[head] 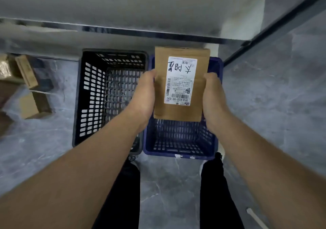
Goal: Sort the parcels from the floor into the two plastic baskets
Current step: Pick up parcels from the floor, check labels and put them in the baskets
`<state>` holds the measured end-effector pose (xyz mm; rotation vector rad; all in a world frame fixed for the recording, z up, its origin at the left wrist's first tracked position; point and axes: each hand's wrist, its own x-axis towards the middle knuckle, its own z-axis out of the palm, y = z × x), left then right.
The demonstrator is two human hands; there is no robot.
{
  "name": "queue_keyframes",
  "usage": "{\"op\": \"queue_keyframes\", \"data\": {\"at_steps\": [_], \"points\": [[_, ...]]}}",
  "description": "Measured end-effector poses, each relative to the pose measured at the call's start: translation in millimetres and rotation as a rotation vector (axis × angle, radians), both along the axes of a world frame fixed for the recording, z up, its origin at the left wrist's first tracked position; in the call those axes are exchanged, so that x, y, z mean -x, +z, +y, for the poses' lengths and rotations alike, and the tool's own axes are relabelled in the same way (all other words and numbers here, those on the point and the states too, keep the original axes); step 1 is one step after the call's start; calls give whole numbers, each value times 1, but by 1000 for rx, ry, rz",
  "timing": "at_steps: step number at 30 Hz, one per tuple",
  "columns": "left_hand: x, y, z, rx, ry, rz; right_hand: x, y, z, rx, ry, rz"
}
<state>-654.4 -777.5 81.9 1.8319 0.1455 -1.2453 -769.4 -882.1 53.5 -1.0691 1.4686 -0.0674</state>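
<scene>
I hold a flat brown cardboard parcel (159, 94) with a white shipping label above the blue basket (178, 155). My left hand (143, 96) grips its left edge and my right hand (212, 98) grips its right edge, fingers curled round behind it. The black basket (78, 105) stands directly left of the blue one, and nothing shows inside it. Several more brown parcels (26, 71) lie on the floor at the far left. The parcel hides the far half of the blue basket.
Both baskets stand on a grey marbled floor against a grey wall. A dark rail (275, 27) runs diagonally at the upper right. My legs in dark trousers (121, 193) are just behind the baskets. A white strip (255, 216) lies on the floor at lower right.
</scene>
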Motion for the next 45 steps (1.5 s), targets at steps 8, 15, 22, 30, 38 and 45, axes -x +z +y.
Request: {"op": "queue_keyframes", "data": {"at_steps": [8, 15, 22, 30, 38, 45], "points": [[-9, -155, -5, -61, 37, 30, -4, -145, 3, -79, -30, 10], [-24, -235, -18, -97, 79, 81, -23, -229, -8, -119, 22, 49], [-23, -281, -39, -104, 35, 144, -42, -283, -31, -99, 72, 102], [-24, -348, -56, -197, 82, 71, -41, -316, -28, -77, 157, 73], [-25, -370, -53, -153, 82, 30, -44, -338, -14, -118, 85, 24], [-15, -376, -45, -85, 127, -75, -41, -348, -12, -126, 25, 0]]}}
